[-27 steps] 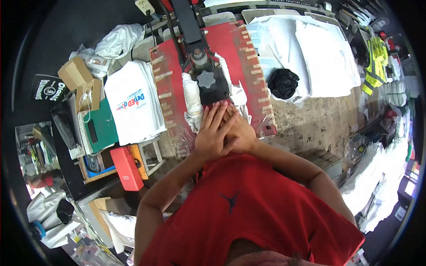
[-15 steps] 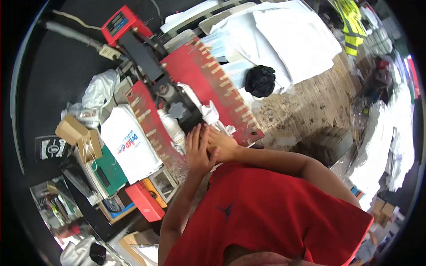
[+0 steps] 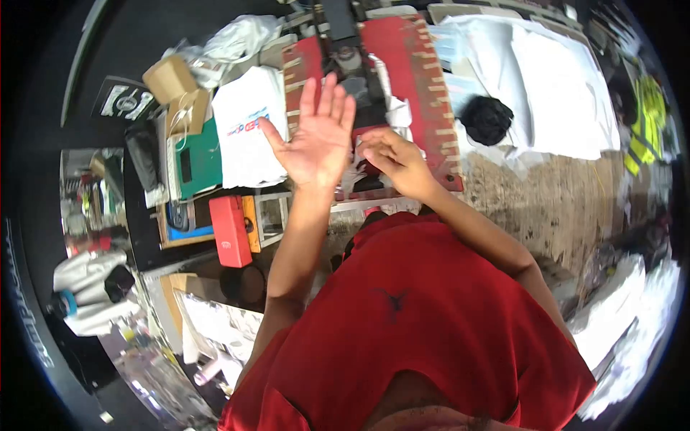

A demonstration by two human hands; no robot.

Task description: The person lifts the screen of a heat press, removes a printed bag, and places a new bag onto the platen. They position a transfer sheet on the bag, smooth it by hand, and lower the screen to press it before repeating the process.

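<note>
My left hand (image 3: 320, 140) is raised with its palm up, fingers stretched and thumb spread, holding nothing. It is above the front of a red board (image 3: 442, 122) with notched edges. Beside it on the right, my right hand (image 3: 399, 161) hovers with loosely bent fingers apart and nothing visible in them. Beyond the hands stands a dark press-like machine (image 3: 348, 57), its lower part partly hidden by my left hand. White cloth (image 3: 399, 111) lies along its right side. A stack of printed white fabric (image 3: 248, 154) lies left of the board.
On the right are white sheets (image 3: 560, 86) and a black crumpled bundle (image 3: 487, 120). To the left stand an open cardboard box (image 3: 169, 79), a green case (image 3: 200, 161) and a red box (image 3: 230, 231). A hi-vis vest (image 3: 647, 122) hangs far right.
Both hands have lifted off the machine's front, where they were together, and moved apart. My left palm has turned up. The view has rotated and shifted, and the red control box has left it.
</note>
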